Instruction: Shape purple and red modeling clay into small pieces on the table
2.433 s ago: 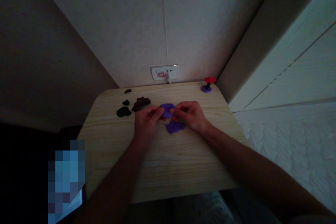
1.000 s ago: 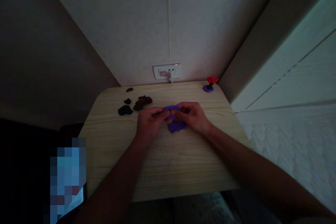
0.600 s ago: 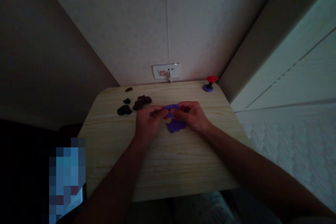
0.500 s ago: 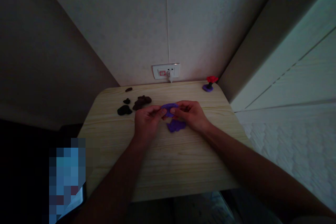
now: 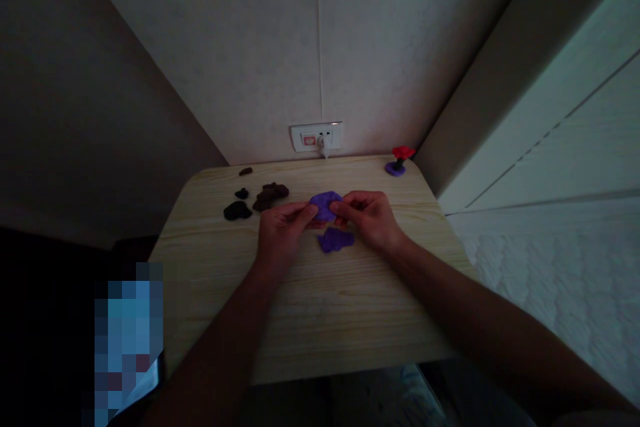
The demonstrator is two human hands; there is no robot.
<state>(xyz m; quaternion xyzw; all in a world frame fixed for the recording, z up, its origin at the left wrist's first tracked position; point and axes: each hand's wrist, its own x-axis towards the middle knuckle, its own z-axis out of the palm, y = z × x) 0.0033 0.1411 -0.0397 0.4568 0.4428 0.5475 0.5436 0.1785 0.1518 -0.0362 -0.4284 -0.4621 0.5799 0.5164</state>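
Observation:
A flattened piece of purple modelling clay (image 5: 325,205) is stretched between my two hands above the middle of the table. My left hand (image 5: 284,227) pinches its left edge between thumb and fingers. On the other edge, my right hand (image 5: 369,217) is closed with its thumb on top. Just below them a second purple clay lump (image 5: 336,240), uneven in outline, lies on the wood. Brown clay pieces (image 5: 270,196) sit beyond my left hand, with a black clay lump (image 5: 237,211) beside them.
At the table's (image 5: 310,320) back right corner stands a red clay flower (image 5: 403,152) on a black stem and purple base. A small black piece (image 5: 242,193) and a small brown piece (image 5: 245,171) lie back left. A wall socket (image 5: 317,138) holds a plug behind the table.
The held purple clay now looks broader and flatter, with more of its face showing. My right hand has shifted slightly to the right. The lump on the table has stayed put.

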